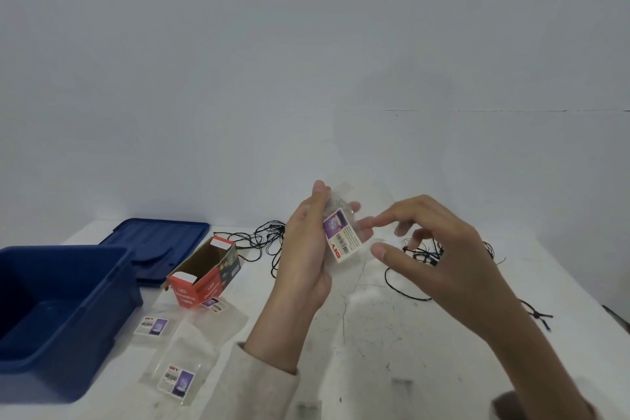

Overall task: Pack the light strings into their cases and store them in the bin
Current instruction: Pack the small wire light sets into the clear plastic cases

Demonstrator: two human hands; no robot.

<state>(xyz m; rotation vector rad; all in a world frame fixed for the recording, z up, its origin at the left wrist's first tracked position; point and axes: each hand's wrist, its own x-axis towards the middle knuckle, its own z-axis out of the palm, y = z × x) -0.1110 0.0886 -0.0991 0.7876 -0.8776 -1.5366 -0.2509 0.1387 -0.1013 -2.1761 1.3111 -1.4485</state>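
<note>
My left hand point(306, 245) holds up a small clear plastic bag point(342, 235) with a purple and white label, thumb at its top and fingers behind it. My right hand point(439, 256) hovers just right of the bag with fingers spread and bent, its fingertips near the bag's edge; I cannot tell whether they touch it. Black light strings point(266, 242) lie tangled on the white table behind my left hand, and another string point(422, 254) lies under my right hand. The empty blue bin point(68, 300) stands at the left.
The bin's blue lid point(153, 242) lies flat behind it. An open red cardboard light box point(204, 273) lies on its side beside the bin. Three flat clear labelled bags point(177, 372) point(151, 326) point(218, 307) lie in front of the box. The white table point(375, 351) has scuff marks.
</note>
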